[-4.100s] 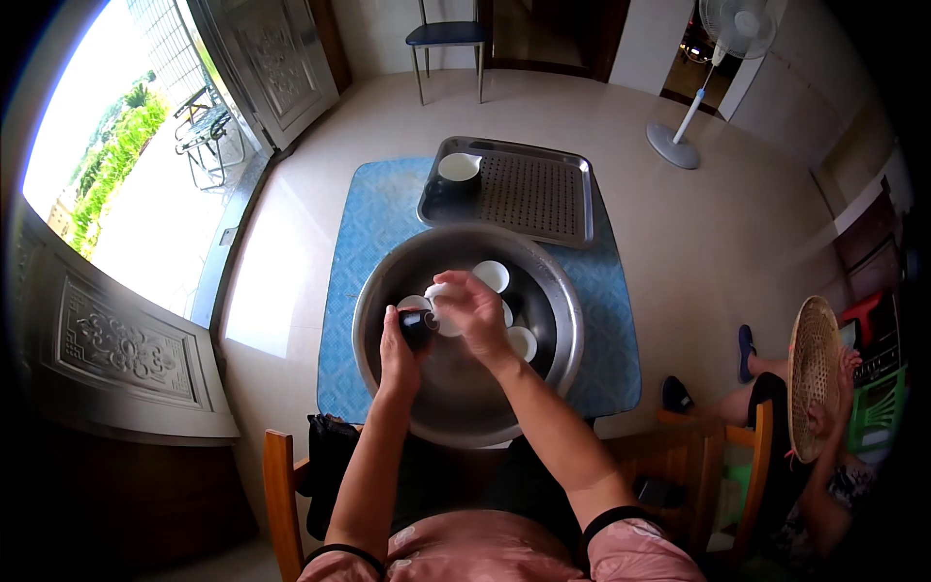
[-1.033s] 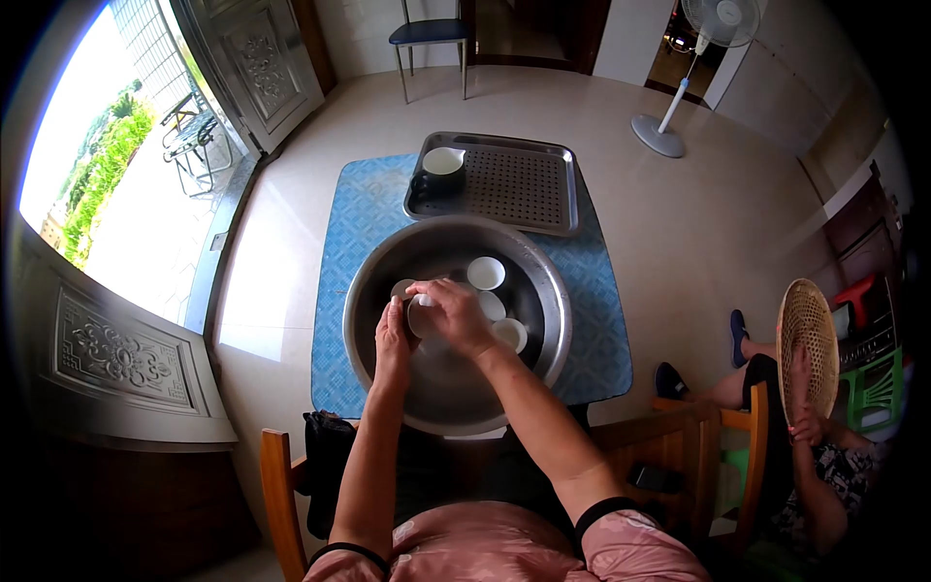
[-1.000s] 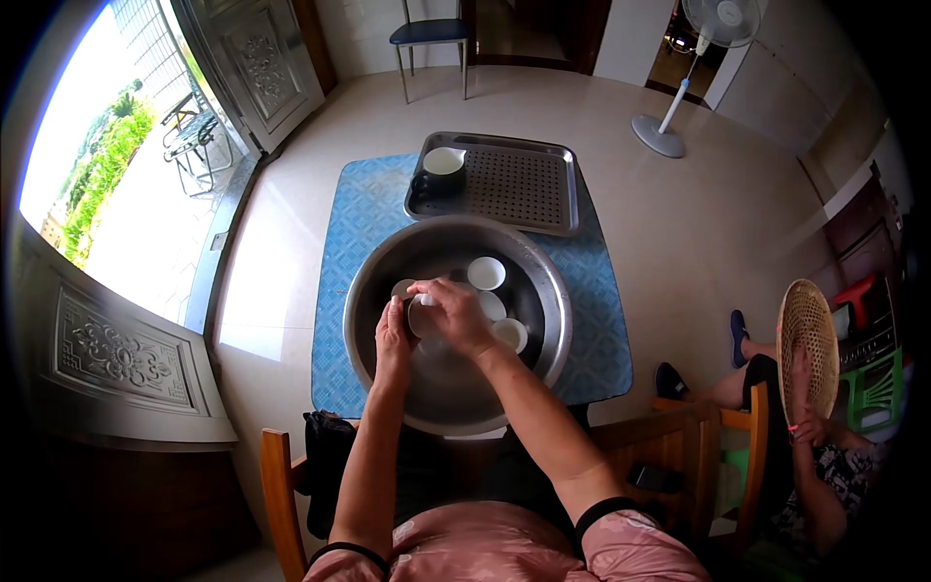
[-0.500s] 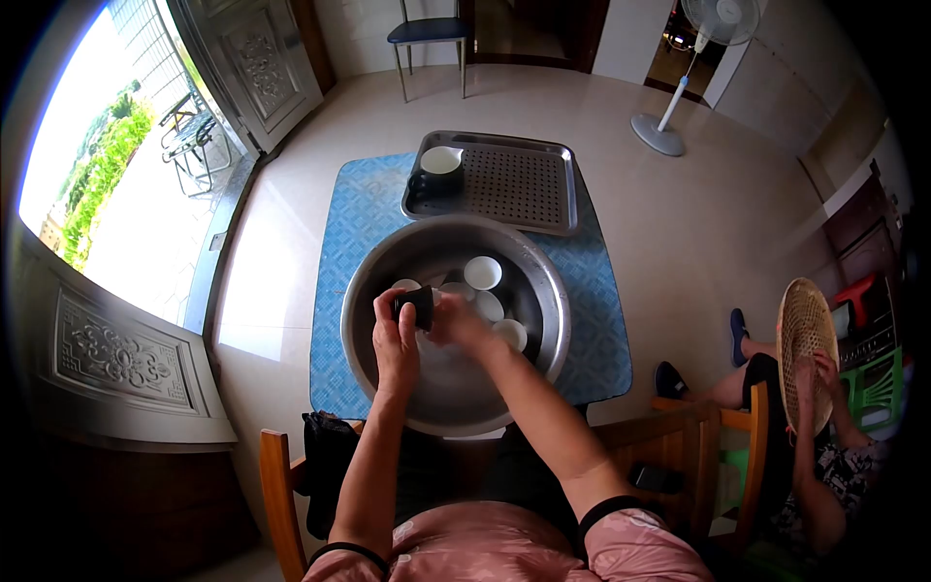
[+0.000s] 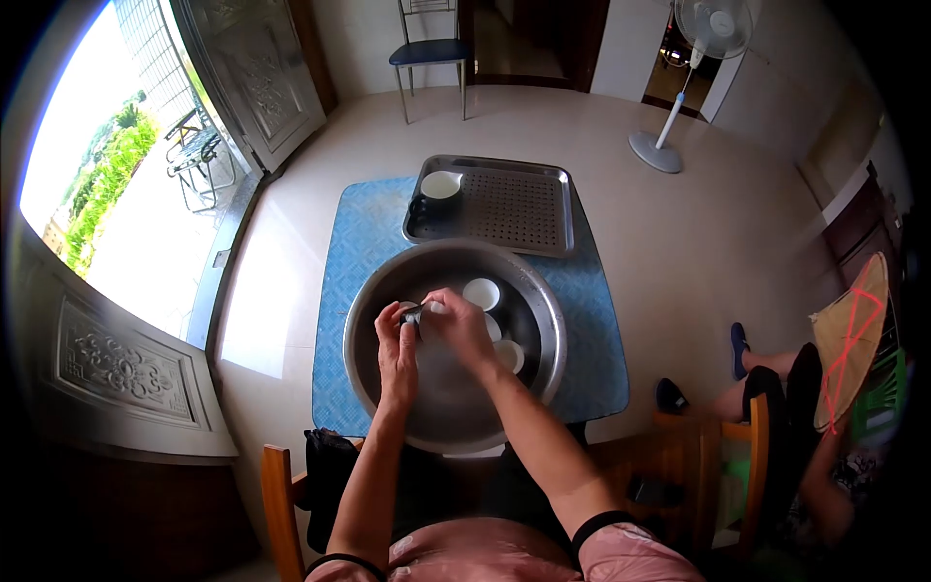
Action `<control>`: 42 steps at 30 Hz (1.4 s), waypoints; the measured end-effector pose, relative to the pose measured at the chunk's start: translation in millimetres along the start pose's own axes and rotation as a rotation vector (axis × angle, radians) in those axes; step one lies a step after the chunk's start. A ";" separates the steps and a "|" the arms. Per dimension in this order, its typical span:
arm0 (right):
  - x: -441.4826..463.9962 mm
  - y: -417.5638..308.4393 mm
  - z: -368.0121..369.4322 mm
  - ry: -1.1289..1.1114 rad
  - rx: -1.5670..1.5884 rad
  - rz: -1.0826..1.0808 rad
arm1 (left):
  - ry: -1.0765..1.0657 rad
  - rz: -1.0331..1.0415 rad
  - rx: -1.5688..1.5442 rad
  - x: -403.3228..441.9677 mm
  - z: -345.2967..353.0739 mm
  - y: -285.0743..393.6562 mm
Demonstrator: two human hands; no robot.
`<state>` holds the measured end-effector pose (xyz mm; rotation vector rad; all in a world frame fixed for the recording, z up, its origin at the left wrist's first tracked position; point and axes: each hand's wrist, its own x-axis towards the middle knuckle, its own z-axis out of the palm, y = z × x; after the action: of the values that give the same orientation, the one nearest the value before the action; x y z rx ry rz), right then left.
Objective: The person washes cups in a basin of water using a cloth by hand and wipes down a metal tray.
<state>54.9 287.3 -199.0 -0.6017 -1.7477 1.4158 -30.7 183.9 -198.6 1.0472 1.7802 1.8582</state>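
Observation:
Over a wide steel basin (image 5: 448, 417), my left hand (image 5: 395, 351) is closed around a small dark cup (image 5: 412, 316). My right hand (image 5: 464, 328) is beside it with its fingers pinched together. Something small and white shows at those fingertips, too indistinct to name. Inside the basin lie several small white cups, among them one cup (image 5: 481, 293) behind my right hand and another cup (image 5: 508, 357) under my right wrist. Other cups are partly hidden by my hands.
The basin stands on a blue patterned table (image 5: 339, 257). Behind it, a perforated metal tray (image 5: 519, 206) holds a dark spouted pitcher (image 5: 441, 187) with a white inside. To the right, a seated person holds a woven basket (image 5: 853, 339). A fan (image 5: 669, 126) and chair (image 5: 430, 53) stand farther off.
The dark cup has been turned in my left hand, and my right fingers have risen slightly beside it. The seated person has flipped the woven basket. My view has tilted up a little.

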 end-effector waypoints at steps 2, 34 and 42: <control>-0.8 -7.6 1.3 0.016 -0.094 -0.167 | -0.065 -0.153 -0.005 1.2 -8.2 1.7; -2.9 4.8 -2.2 -0.161 0.411 0.229 | -0.156 -0.151 -0.045 -4.7 -4.0 3.6; -4.4 9.2 -5.2 -0.174 0.407 0.590 | 0.100 -0.185 -0.269 -1.3 -2.0 17.7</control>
<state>60.6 289.3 -208.7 -0.8242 -1.3925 2.2189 -27.1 179.1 -181.8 0.6794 1.5632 1.9920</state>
